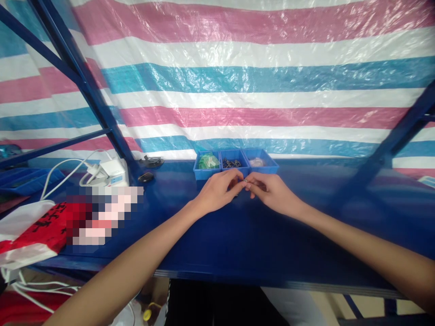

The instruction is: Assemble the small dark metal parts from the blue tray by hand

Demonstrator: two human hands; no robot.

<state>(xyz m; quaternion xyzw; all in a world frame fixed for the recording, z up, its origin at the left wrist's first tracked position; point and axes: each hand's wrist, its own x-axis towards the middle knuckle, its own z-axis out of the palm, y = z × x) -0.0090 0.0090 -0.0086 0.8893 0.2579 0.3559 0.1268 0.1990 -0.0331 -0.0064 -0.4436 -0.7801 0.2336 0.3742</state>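
My left hand (220,189) and my right hand (267,188) meet fingertip to fingertip over the blue table, just in front of three small blue bins. Both are pinched closed around a tiny piece, a bit of it greenish, mostly hidden by the fingers and too small to name. In the left bin (196,173) lie green and white pieces. Small dark parts with some yellowish bits fill the middle bin (222,168). The right bin (272,170) contains pale, clear-looking pieces.
A white power strip (118,176) with plugs and cables stands at the left, near a black mouse-like object (146,177). A red and white bag (44,228) lies at the front left. Blue frame posts (84,86) rise before a striped plastic sheet (258,81).
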